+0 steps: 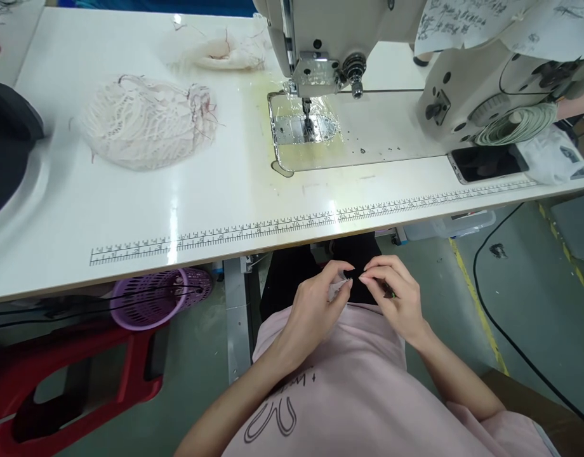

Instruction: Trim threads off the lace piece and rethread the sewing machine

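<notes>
Over my lap, just off the table's front edge, my left hand (320, 298) pinches a small piece of whitish material (337, 287) between thumb and fingers. Close beside it on the right is my right hand (397, 293), its thumb and fingertips pressed together; whatever they hold is too small to name. A tiny dark and green object shows under its fingers. Beyond the hands stands a sewing machine (339, 38), its needle over the metal plate (306, 129). A white mesh bundle (149, 124) with reddish threads lies on the table at the left.
A printed ruler (292, 224) runs along the table's front edge. A phone (489, 163) and a plastic bag lie at the right, below a coil of green strip (515, 125). Under the table are a purple basket (146, 304) and a red stool (73, 355). A black cable crosses the floor.
</notes>
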Available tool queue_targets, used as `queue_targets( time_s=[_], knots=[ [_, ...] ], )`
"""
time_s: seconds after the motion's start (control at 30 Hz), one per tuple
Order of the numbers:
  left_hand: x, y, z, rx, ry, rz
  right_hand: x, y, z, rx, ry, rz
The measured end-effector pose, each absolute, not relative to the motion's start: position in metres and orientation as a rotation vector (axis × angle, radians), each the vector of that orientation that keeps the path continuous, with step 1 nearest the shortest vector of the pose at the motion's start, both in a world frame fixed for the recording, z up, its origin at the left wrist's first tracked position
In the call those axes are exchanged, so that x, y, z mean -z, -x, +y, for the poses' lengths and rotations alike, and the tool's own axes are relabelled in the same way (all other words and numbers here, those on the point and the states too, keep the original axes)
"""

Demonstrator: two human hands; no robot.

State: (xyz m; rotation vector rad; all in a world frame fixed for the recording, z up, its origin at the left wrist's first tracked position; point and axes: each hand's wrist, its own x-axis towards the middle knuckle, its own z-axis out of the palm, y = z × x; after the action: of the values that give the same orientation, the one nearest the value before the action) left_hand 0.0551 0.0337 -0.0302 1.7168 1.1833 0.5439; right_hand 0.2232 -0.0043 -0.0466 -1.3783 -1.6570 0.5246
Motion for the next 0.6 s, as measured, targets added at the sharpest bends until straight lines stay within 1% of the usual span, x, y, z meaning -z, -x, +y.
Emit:
queue_targets(
  time_s=[0.17,0.33,0.4,0.5,0.6],
  knots=[
    [0.03,-0.055,0.033,-0.562,-1.671,1.191,0.046,-0.223,-0.003,-0.571,1.392,-1.583],
    [0.028,-0.055,0.032,-0.557,-1.659,1.211,0.047,-0.223,-0.003,-0.808,1.408,-1.521],
    [0.027,-0.055,0.032,-0.574,-1.644,1.207,0.05,-0.223,-0.003,-0.843,1.393,-1.493],
    [0.025,-0.054,0.033,-0.576,-1.592,1.188,0.054,-0.223,-0.003,-0.762,1.362,-1.52],
    [0.024,-0.053,0.034,-0.551,-1.539,1.159,0.057,-0.224,-0.003,-0.519,1.305,-1.673]
  ],
)
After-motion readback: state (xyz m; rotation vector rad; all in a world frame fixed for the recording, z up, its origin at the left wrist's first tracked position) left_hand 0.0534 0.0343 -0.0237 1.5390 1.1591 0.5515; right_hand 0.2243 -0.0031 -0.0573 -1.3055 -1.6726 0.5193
